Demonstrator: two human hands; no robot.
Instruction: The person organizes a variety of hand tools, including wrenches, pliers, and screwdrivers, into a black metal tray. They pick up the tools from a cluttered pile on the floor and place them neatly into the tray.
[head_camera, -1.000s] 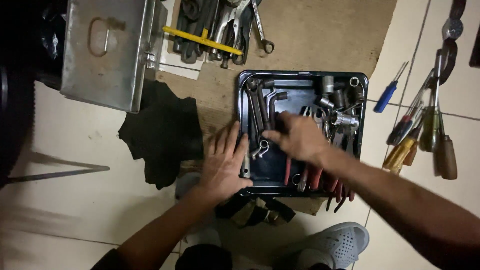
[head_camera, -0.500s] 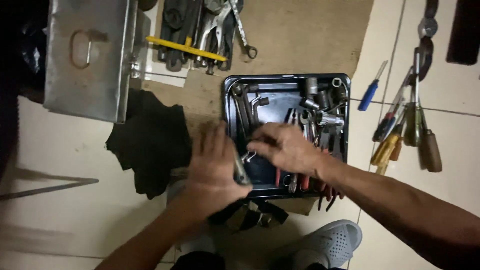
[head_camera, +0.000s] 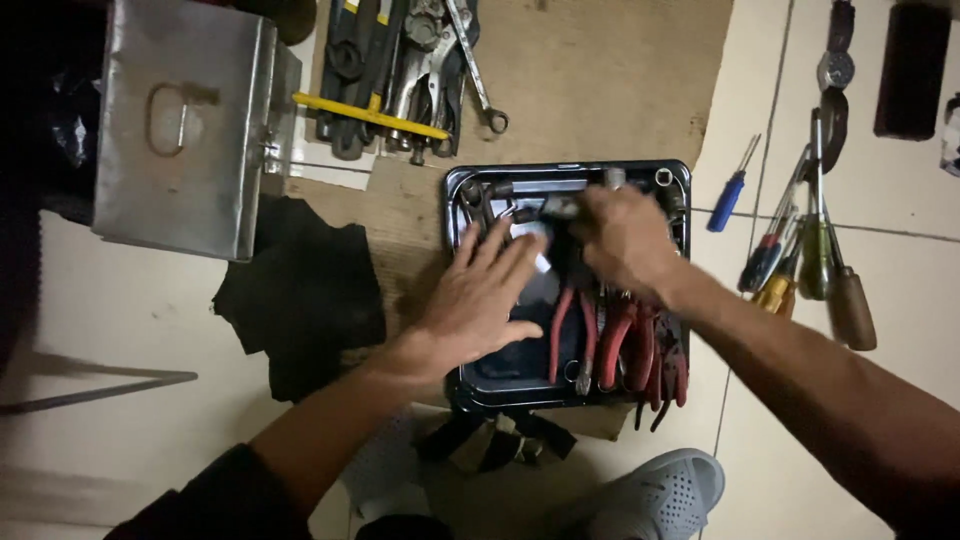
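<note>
Left hand (head_camera: 480, 295) spread flat in the dark tool tray (head_camera: 470, 385), right hand (head_camera: 622, 238) curled over small tools (grip unclear), red-handled pliers (head_camera: 620, 345) alongside

Head view, steeply downward (seemingly near)

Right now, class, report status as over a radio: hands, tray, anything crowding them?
Left hand flat, open, inside dark tool tray. Right hand over the tray's far end, grip unclear. Red-handled pliers crowd the tray beside both hands.

Both hands moved up tray (head_camera: 470, 385): left hand (head_camera: 480, 295) now inside it, right hand (head_camera: 620, 235) at far end.
</note>
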